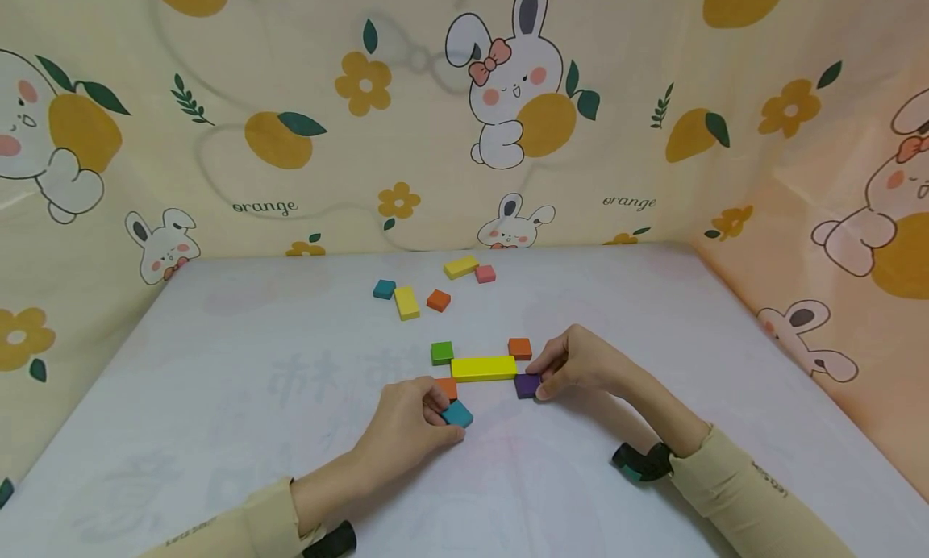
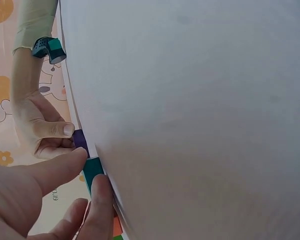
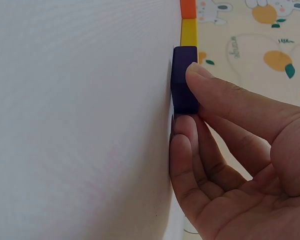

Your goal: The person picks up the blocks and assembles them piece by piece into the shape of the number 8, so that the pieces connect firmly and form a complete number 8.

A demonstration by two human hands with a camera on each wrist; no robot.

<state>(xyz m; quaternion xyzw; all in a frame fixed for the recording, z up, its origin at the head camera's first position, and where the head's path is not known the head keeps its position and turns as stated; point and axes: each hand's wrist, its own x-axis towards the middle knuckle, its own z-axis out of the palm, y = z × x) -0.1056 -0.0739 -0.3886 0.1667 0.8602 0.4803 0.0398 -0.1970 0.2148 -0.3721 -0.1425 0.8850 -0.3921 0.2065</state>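
Between thumb and fingers, my left hand (image 1: 402,421) pinches a teal block (image 1: 458,414), just in front of an orange block (image 1: 447,388). My right hand (image 1: 591,364) holds a purple block (image 1: 527,385) by its edges, thumb on its near side in the right wrist view (image 3: 185,80). That purple block lies at the right end of a long yellow block (image 1: 483,368). A green block (image 1: 442,353) sits at the yellow block's back left corner, and a red-orange block (image 1: 519,348) at its back right. My left fingers partly cover the orange block.
Farther back on the white table (image 1: 254,340) lie a blue block (image 1: 385,289), two yellow blocks (image 1: 407,303), a red-orange block (image 1: 439,301) and a pink block (image 1: 485,274). A patterned cloth (image 1: 435,139) rises behind the table and along its sides.
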